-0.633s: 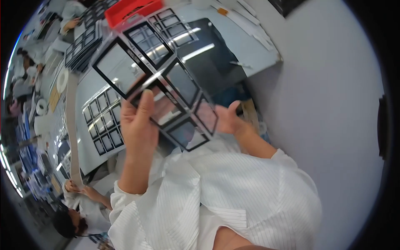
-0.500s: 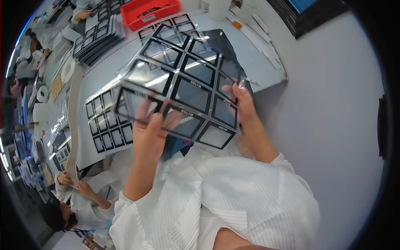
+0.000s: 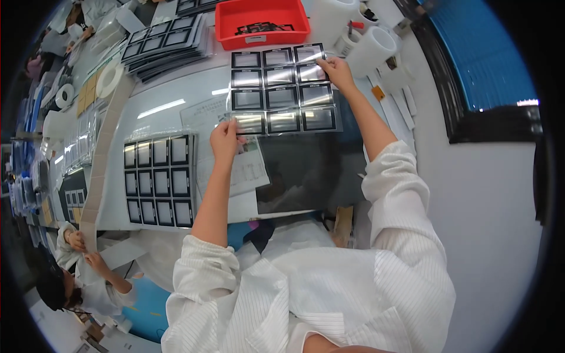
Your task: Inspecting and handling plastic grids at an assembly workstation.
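Observation:
A clear plastic sheet [image 3: 283, 99] carries a grid of black rectangular frames with see-through windows. It lies level at the far part of the table, and I cannot tell whether it touches the surface below. The fingers of my left hand [image 3: 224, 142] pinch its near left corner. At its right side, towards the far corner, my right hand [image 3: 339, 74] grips the edge. Beneath and nearer to me are a dark mat [image 3: 309, 179] and a printed paper [image 3: 246, 169]. Left of my forearm sits a neat pile of similar framed sheets [image 3: 158, 181].
Beyond the sheet stands a red bin [image 3: 228, 42] with black pieces inside. A taller stack of framed sheets [image 3: 165, 44] is at the far left. White rolls [image 3: 376, 47] stand at the far right. A person [image 3: 109, 279] works at the lower left, beside a beige divider strip [image 3: 97, 176].
The sheet has gone from tilted in the air near my body to level at the far side of the table. Both arms have stretched forward with it, uncovering the dark mat and paper.

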The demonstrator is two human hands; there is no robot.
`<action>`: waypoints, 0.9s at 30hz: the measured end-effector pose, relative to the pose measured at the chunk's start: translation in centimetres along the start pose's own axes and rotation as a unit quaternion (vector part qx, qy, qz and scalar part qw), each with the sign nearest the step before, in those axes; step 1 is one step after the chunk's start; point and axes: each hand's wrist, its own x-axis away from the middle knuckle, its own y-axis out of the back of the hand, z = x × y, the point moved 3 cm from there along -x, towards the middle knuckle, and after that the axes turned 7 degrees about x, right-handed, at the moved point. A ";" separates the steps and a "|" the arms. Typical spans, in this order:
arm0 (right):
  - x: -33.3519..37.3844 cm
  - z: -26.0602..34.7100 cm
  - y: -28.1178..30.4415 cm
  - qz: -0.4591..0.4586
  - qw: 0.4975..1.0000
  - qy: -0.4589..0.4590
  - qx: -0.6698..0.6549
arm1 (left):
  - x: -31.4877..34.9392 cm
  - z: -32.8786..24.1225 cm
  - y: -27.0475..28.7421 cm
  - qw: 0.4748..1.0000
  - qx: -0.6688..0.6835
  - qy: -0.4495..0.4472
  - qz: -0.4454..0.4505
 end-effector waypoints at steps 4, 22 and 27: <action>-3.8 -2.0 -2.3 -0.003 1.000 -0.010 0.000 | -3.2 1.0 -0.7 0.998 0.018 0.054 -0.022; -4.6 -5.3 -3.9 0.026 0.997 -0.051 0.052 | -2.9 -0.4 -0.8 0.978 -0.181 0.102 -0.013; -2.8 -2.0 -3.0 -0.096 0.941 0.013 0.326 | -2.3 -1.0 -1.0 0.908 -0.408 -0.047 -0.082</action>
